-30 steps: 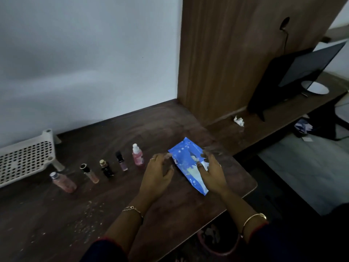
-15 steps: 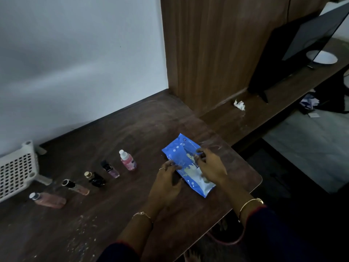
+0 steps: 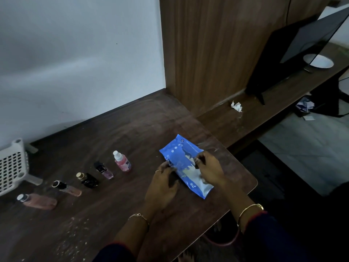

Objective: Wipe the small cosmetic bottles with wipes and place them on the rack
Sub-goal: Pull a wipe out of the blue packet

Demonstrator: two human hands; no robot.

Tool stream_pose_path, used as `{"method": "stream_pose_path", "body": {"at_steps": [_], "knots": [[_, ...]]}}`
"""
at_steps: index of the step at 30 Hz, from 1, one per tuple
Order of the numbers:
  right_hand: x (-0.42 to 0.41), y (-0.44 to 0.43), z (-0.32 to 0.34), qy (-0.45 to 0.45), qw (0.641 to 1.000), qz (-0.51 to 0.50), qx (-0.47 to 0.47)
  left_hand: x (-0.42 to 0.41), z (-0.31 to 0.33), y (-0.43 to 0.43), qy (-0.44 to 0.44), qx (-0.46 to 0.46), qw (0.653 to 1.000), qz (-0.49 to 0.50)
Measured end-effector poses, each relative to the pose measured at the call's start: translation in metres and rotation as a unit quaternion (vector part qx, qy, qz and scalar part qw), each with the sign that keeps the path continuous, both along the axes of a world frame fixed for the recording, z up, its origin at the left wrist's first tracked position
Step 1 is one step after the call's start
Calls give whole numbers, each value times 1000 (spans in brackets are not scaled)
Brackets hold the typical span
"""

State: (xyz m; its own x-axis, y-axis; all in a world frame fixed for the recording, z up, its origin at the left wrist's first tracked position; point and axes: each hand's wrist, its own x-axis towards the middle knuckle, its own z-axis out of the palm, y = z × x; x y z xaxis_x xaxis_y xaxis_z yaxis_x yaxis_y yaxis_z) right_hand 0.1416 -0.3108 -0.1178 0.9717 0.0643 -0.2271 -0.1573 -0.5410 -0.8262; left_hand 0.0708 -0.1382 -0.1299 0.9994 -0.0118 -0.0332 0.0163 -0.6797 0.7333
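1. On the dark wooden table, the work has drawn in to 6 o'clock. A second ago the left hand lay flat beside the pack; now both hands are on it.
2. A wood panel at 1 o'clock and a dark screen at 2 o'clock stand well apart from the work.
3. The white perforated rack sits at 9 o'clock, cut off by the frame edge. Every bottle lies short of it.
4. The blue wipes pack lies flat near the table's right corner.
5. The left hand pinches the pack's left edge to steady it. The right hand has its fingertips curled on the pale flap at the middle. Whether a wipe is already between them I cannot tell. I judge that the first wipe is being drawn and no wiping has begun.
6. Five bottles line up at 8 o'clock, between pack and rack:
   - a pink bottle
   - a purple bottle
   - a black bottle
   - a peach bottle
   - a rose bottle, lying on its side, nearest the rack
7. A crumpled tissue lies at 2 o'clock and pale specks at 7 o'clock. Neither seems to block the way to the rack.
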Motion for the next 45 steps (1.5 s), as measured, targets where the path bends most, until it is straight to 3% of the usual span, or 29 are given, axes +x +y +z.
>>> {"method": "stream_pose_path", "body": {"at_steps": [6,10,14,21,29,35,40,45], "knots": [[0,0,-3,50,998,-7,30,0,3,-4,-27,97,992,-70],[0,3,-8,49,997,-9,53,1,6,-8,16,202,969,-143],[1,-1,-4,21,996,-55,60,2,4,-5,53,237,959,-149],[-1,-10,19,80,959,-132,238,8,4,-3,82,240,955,-151],[-4,-13,32,113,912,-201,339,22,19,-11,3,190,978,-82],[-5,-10,39,101,917,-160,350,30,28,-16,-4,177,980,-89],[-4,-1,43,101,898,-155,400,32,39,-14,-59,77,995,-32],[-3,26,56,117,902,-78,409,35,58,6,-92,-27,995,19]]}}
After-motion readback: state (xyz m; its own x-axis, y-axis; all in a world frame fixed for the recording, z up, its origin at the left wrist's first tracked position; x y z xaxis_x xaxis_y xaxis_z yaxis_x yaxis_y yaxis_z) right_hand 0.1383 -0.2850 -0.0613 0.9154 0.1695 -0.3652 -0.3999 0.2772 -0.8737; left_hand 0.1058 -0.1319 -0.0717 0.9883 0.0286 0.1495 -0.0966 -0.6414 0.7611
